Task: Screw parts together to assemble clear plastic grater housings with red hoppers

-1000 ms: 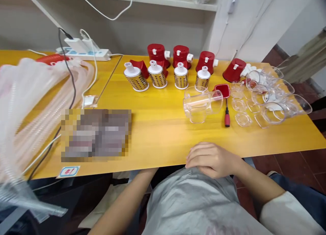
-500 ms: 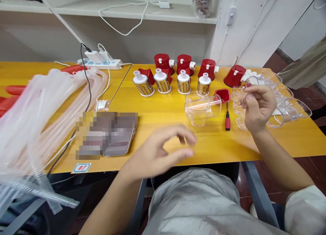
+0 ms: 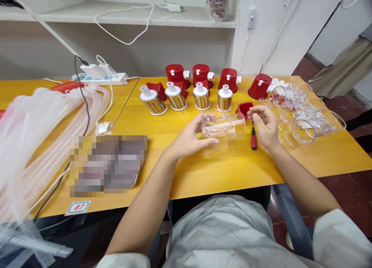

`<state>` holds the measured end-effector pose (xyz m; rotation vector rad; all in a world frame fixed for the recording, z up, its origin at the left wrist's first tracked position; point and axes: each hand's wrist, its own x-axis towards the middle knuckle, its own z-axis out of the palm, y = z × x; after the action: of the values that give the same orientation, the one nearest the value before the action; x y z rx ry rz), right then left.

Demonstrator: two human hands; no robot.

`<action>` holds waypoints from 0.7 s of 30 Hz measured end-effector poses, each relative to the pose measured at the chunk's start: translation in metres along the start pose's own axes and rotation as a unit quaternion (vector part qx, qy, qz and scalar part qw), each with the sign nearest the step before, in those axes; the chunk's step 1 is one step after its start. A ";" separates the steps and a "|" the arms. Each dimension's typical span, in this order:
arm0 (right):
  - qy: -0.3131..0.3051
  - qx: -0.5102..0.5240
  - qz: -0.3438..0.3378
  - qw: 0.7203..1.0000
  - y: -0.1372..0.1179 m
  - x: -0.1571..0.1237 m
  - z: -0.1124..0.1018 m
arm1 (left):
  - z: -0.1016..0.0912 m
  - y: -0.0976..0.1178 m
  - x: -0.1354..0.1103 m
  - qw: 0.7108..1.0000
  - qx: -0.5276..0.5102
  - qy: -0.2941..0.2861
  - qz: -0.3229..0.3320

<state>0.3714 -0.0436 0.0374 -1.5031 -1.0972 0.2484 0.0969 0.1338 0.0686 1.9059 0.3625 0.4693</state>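
Observation:
A clear plastic grater housing (image 3: 223, 128), with a wide tube lying sideways, stands on the yellow table in front of me. My left hand (image 3: 193, 138) wraps round its left end, fingers behind and thumb in front. To its right, my right hand (image 3: 266, 126) has loosely bent fingers and shows nothing in it. Those fingertips overlap the edge of a small red plastic piece (image 3: 244, 109). A screwdriver (image 3: 254, 140) with a red and black handle lies between the housing and my right hand.
Several red bases (image 3: 229, 80) line the back, with metal grating drums (image 3: 201, 99) before them. More clear housings (image 3: 305, 130) crowd the right. Clear tubing and plastic bags (image 3: 35, 132) fill the left, near a blurred open case (image 3: 109, 163) and a power strip (image 3: 112, 80).
My left hand has moved up and inward to the clear housing's left end. My right hand has come left from the stacked clear parts. The view has shifted slightly.

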 end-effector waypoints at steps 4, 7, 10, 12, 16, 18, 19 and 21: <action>0.061 -0.007 -0.008 0.998 0.002 0.009 -0.011 | -0.006 0.004 0.000 1.000 0.011 -0.003 0.001; 0.104 -0.006 -0.021 0.994 -0.001 0.010 -0.014 | -0.010 0.004 -0.001 1.000 0.022 -0.006 0.001; 0.132 -0.001 -0.032 0.991 -0.006 0.010 -0.015 | -0.013 0.003 -0.002 0.999 0.029 -0.019 0.002; 0.140 0.001 -0.037 0.990 -0.009 0.008 -0.017 | -0.015 0.002 -0.003 0.999 0.028 -0.024 0.006; 0.128 0.004 -0.031 0.991 -0.001 -0.001 -0.023 | -0.019 -0.005 -0.005 0.999 -0.001 -0.034 0.005; 0.120 0.002 -0.030 0.992 0.009 -0.007 -0.024 | -0.021 -0.008 -0.005 0.999 -0.026 -0.037 0.010; 0.117 -0.001 -0.032 0.993 0.014 -0.010 -0.025 | -0.021 -0.009 -0.005 0.999 -0.036 -0.039 0.014; 0.111 -0.010 -0.040 0.993 0.025 -0.016 -0.025 | -0.021 -0.009 -0.005 0.998 -0.038 -0.038 0.018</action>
<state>0.3921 -0.0687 0.0162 -1.4614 -0.9807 0.0129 0.0818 0.1516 0.0665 1.8525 0.2580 0.4281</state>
